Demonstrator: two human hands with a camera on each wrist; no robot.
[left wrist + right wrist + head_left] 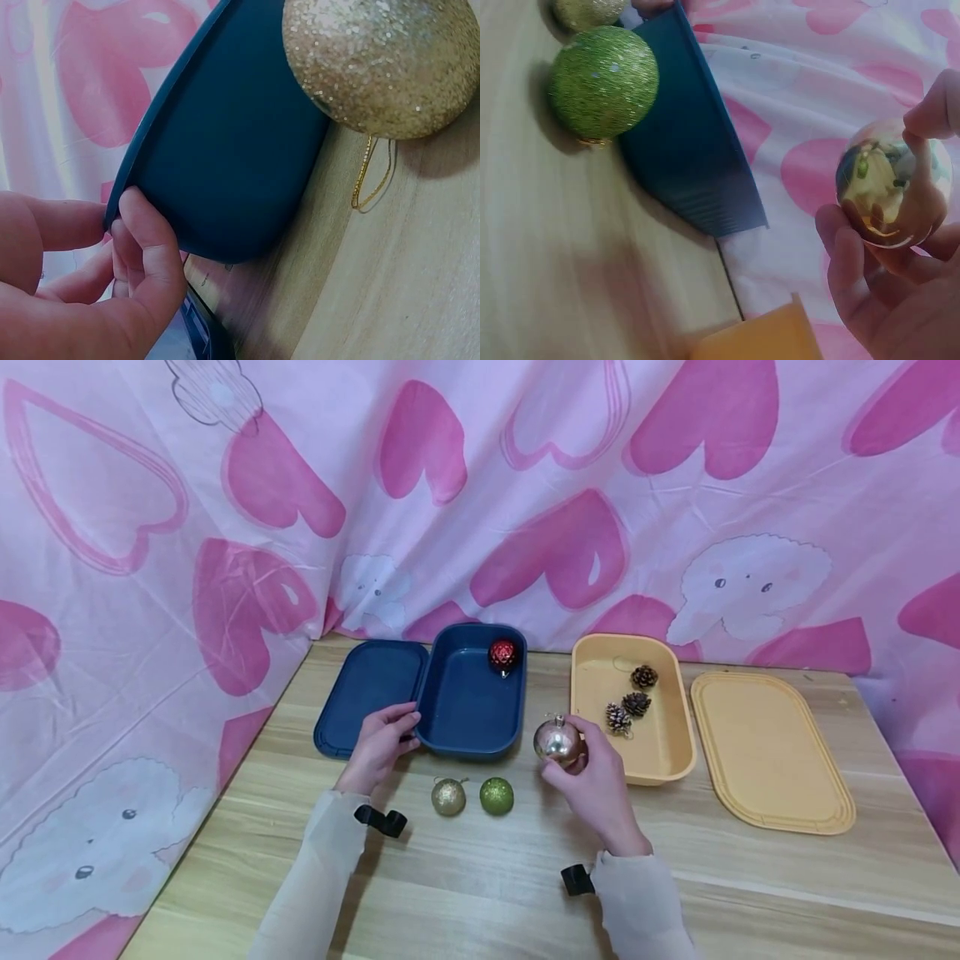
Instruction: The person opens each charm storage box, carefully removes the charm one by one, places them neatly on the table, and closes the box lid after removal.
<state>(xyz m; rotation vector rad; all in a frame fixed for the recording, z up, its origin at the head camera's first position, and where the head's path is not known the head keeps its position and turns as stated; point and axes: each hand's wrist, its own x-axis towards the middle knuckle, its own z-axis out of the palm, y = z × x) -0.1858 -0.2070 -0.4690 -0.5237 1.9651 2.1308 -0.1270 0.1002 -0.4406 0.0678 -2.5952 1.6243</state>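
Note:
Between the fingers and thumb of my right hand is a shiny gold Christmas ball, raised near the yellow box's left front side. My left hand pinches the rim of the blue box at its front left corner, thumb and fingers on either side of the edge in the left wrist view. A red ball ornament lies inside the blue box at the back right. In front of that box, a gold glitter ball and a green glitter ball rest on the table.
The yellow box stands on the right with three pine cones in it. Its yellow lid lies farther right. A blue lid lies left of the blue box. A pink heart-patterned curtain hangs behind the table.

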